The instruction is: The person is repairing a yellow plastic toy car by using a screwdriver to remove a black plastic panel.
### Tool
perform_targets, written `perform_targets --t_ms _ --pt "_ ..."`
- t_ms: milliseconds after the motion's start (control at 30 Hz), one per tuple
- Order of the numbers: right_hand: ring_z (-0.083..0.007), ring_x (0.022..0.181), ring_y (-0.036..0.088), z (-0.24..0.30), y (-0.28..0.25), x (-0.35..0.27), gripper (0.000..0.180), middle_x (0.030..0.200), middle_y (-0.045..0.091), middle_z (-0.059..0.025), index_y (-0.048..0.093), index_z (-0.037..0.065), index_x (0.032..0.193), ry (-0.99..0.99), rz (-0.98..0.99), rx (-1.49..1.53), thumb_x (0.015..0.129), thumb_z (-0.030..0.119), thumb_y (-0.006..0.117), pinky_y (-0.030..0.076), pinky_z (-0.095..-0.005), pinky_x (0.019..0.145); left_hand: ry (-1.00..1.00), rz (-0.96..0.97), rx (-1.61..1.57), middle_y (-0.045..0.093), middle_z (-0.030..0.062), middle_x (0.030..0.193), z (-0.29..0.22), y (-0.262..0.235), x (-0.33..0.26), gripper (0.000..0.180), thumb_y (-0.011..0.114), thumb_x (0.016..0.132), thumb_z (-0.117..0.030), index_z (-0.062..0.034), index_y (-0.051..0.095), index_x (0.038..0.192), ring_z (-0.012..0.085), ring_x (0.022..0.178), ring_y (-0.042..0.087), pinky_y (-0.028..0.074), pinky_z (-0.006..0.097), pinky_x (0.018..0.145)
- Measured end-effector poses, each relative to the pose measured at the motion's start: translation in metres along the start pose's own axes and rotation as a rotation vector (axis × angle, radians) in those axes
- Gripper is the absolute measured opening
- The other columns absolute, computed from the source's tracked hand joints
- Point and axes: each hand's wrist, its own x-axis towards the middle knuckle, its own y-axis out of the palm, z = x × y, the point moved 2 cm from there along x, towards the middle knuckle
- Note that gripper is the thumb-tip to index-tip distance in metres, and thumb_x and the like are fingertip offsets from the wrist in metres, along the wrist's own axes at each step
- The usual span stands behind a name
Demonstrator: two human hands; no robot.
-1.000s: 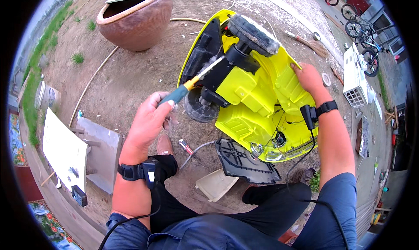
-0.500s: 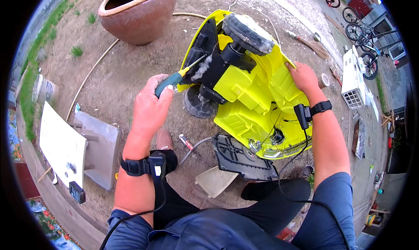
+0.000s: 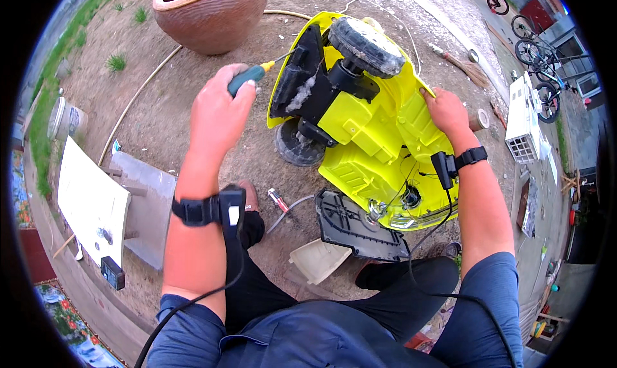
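Wears white label point(image 3: 234, 215), unreadable, on left forearm strap point(image 3: 195, 211), grips screwdriver point(image 3: 247, 78) in left hand point(image 3: 218, 109), shifts tip point(image 3: 290, 53) outward since earlier, pinches upturned yellow toy car point(image 3: 367, 131) by rim point(image 3: 415, 79) with right hand point(image 3: 447, 111).

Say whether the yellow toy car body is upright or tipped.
Tipped: the yellow toy car body turns its hollow underside and black wheels toward the camera, the right hand gripping its edge.

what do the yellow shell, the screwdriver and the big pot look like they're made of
Yellow shell: probably moulded plastic, slightly glossy, judging by its ribs and recesses.
Screwdriver: teal-and-yellow handle, likely smooth plastic; the thin, straight shaft is probably metal.
Big pot: seems fired clay, mostly matte, reddish-brown with fine ridges.
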Motion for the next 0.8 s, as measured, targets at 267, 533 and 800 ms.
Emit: perform_targets --t_ms 267,533,800 --pt "-0.0391 0.089 0.065 0.007 0.007 0.002 0.038 0.090 0.068 -0.0181 0.064 0.007 0.091 -0.083 -0.132 -0.074 0.097 0.042 0.049 0.051 -0.0497 0.075 -0.142 -0.015 -0.017 0.068 0.0210 0.105 -0.004 0.016 0.012 0.034 0.061 0.085 -0.027 -0.0081 0.066 0.113 0.0380 0.097 0.065 0.050 0.044 0.086" --pt "-0.0387 0.084 0.066 0.025 -0.002 -0.008 0.029 0.087 0.068 -0.0177 0.063 0.006 0.092 -0.132 -0.137 -0.060 0.096 0.033 0.052 0.052 -0.0498 0.075 -0.259 0.077 -0.008 0.070 0.0194 0.097 0.003 0.018 0.020 0.034 0.063 0.082 -0.029 -0.0082 0.068 0.109 0.0362 0.091 0.067 0.052 0.041 0.083" --pt "-0.0382 0.088 0.067 0.028 -0.001 -0.005 0.032 0.094 0.069 -0.0186 0.064 0.007 0.096 -0.064 -0.093 -0.071 0.096 0.036 0.050 0.052 -0.0491 0.077 -0.283 0.255 -0.092 0.070 0.0192 0.092 -0.010 0.012 0.012 0.033 0.063 0.081 -0.031 -0.0071 0.069 0.103 0.0347 0.087 0.068 0.052 0.040 0.079"
